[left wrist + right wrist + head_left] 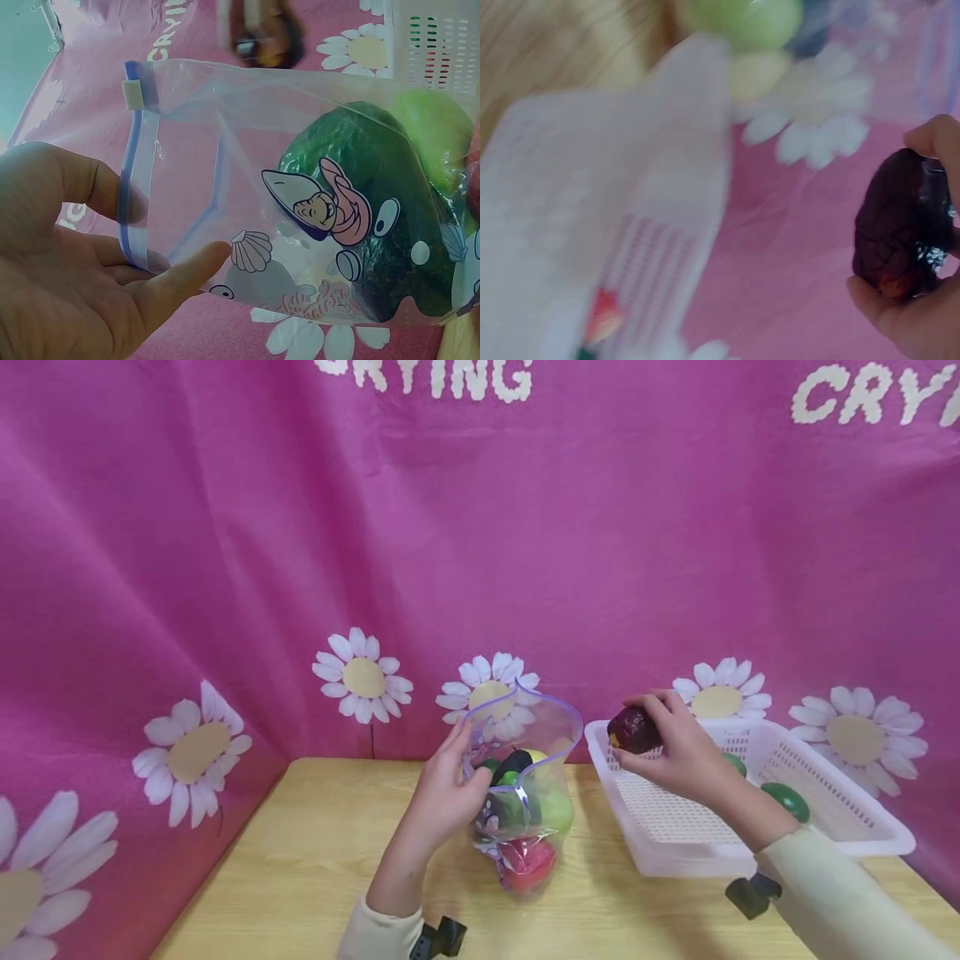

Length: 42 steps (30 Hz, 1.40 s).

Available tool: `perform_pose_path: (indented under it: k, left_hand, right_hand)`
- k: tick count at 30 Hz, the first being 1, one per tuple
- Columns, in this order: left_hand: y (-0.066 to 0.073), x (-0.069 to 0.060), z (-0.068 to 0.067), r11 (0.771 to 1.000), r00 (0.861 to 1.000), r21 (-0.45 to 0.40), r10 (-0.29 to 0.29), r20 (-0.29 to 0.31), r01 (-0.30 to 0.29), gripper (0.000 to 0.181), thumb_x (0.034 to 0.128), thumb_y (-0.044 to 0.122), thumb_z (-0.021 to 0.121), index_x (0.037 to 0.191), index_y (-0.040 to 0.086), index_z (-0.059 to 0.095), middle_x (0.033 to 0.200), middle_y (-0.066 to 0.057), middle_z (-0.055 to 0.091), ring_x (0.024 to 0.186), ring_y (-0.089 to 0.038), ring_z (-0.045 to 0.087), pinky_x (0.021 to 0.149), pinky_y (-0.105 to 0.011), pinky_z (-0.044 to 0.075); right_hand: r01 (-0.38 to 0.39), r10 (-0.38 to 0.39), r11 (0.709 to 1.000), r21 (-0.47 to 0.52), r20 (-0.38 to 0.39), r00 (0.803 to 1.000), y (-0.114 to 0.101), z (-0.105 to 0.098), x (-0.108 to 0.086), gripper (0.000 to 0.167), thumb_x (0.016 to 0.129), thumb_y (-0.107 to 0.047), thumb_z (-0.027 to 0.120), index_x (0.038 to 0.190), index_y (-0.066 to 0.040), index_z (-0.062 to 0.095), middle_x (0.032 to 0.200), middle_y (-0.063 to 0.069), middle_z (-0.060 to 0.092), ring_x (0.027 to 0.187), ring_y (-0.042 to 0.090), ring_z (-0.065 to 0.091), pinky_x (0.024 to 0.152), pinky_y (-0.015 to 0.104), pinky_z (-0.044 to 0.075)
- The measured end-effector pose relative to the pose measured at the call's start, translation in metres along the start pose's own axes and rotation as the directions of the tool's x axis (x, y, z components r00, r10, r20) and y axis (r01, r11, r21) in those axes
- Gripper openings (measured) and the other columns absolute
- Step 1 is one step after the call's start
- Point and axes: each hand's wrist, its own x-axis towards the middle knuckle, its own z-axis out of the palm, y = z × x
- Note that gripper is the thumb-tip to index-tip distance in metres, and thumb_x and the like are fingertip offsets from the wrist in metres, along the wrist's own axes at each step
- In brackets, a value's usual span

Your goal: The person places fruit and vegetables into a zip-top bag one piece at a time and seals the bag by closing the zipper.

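Sleeves (840, 889) up close. Pinching bag (525, 807) rim with left hand (450, 783), dark fruit (633, 729) with right hand (678, 747), above basket (690, 860) edge. Looks mid-bagging; should next carry fruit left, lower through gaping mouth.

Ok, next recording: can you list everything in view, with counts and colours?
Zip bag: 1, clear with purple-blue rim, above the table
Red piece: 1, red, low in the bag
Other bagged pieces: several, dark to light green, overlapping so not countable
Dark piece: 1, dark purple, in the right hand
Basket: 1, white, right side of table
Green pieces: at least 2, in the basket
Table: 1, pale wood, below everything
Backdrop: 1, magenta with white daisies and lettering, behind table
Wrist devices: 2, black, at the wrists
Sleeves: 2, cream, on the forearms
Left hand: 1, bare, gripping bag's rim
Right hand: 1, bare, near basket
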Motion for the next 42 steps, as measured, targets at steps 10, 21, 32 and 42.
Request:
perform_pose_path:
  k: [10, 21, 32, 42]
  left_hand:
    - [0.000, 0.001, 0.002, 1.000, 1.000, 0.010, 0.024, 0.007, -0.024, 0.067, 0.0928, 0.009, 0.056, 0.154, -0.006, 0.033, 0.168, -0.012, 0.021, 0.151, -0.031, 0.026, 0.105, -0.045, 0.049]
    - [0.000, -0.001, 0.003, 1.000, 0.999, -0.024, -0.001, 0.035, 0.002, 0.070, 0.0937, 0.008, 0.056, 0.157, -0.003, 0.029, 0.169, -0.009, 0.015, 0.048, -0.009, 0.029, 0.048, -0.018, 0.038]
    - [0.000, 0.002, 0.004, 0.999, 0.999, -0.028, 0.035, 0.034, -0.034, 0.069, 0.0926, 0.007, 0.056, 0.155, -0.005, 0.030, 0.168, -0.012, 0.018, 0.046, -0.005, 0.028, 0.046, -0.019, 0.037]
    - [0.000, 0.000, 0.008, 0.997, 0.997, -0.022, 0.073, 0.027, -0.073, 0.068, 0.0917, 0.006, 0.055, 0.154, -0.008, 0.031, 0.167, -0.016, 0.018, 0.045, -0.003, 0.026, 0.045, -0.018, 0.036]
  right_hand:
    - [0.195, -0.193, 0.976, 0.093, -0.027, 0.981, -0.072, -0.007, 0.027, 0.064, 0.080, -0.018, 0.086, 0.136, -0.012, 0.057, 0.137, 0.012, 0.049, 0.114, 0.029, 0.059, 0.086, 0.046, 0.058]
    - [0.264, -0.268, 0.960, 0.090, 0.045, 0.962, -0.084, 0.012, 0.043, 0.060, 0.081, -0.025, 0.086, 0.134, -0.011, 0.061, 0.138, 0.016, 0.051, 0.118, 0.033, 0.057, 0.093, 0.049, 0.054]
    - [0.320, -0.321, 0.947, 0.026, 0.040, 0.946, -0.078, 0.019, 0.039, 0.051, 0.083, -0.022, 0.083, 0.129, -0.012, 0.063, 0.135, 0.021, 0.053, 0.119, 0.039, 0.054, 0.094, 0.056, 0.052]
    - [0.311, -0.313, 0.949, 0.045, 0.076, 0.947, -0.074, 0.021, 0.032, 0.045, 0.086, -0.018, 0.079, 0.128, -0.013, 0.064, 0.138, 0.020, 0.053, 0.126, 0.040, 0.052, 0.100, 0.058, 0.048]
